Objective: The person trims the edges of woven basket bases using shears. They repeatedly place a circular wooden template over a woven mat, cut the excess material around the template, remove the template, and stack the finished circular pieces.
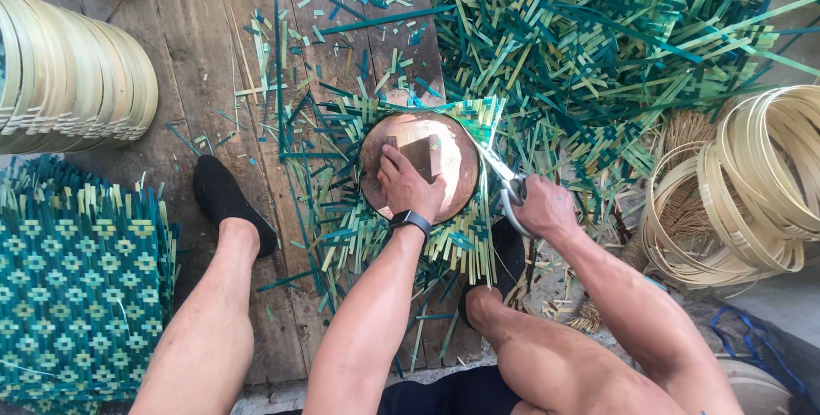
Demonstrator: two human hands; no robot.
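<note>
Hands [412, 183] atop round template [418, 163]

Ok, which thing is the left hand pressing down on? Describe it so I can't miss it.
Start at the plank floor between the person's feet, where a green and pale woven mat lies with loose strip ends all round. On its middle sits a round disc under the left hand. It is the only smooth, shiny copper-brown thing there.

Both arms are bare to past the elbow, with no sleeves in view, and the left hand [408, 186] has a black smartwatch [411, 222] strapped at the wrist — dark band, dark face. The right hand [544, 207] wears nothing. Legs are bare too, feet in black low socks [224, 199], and dark shorts show at the lap.
</note>
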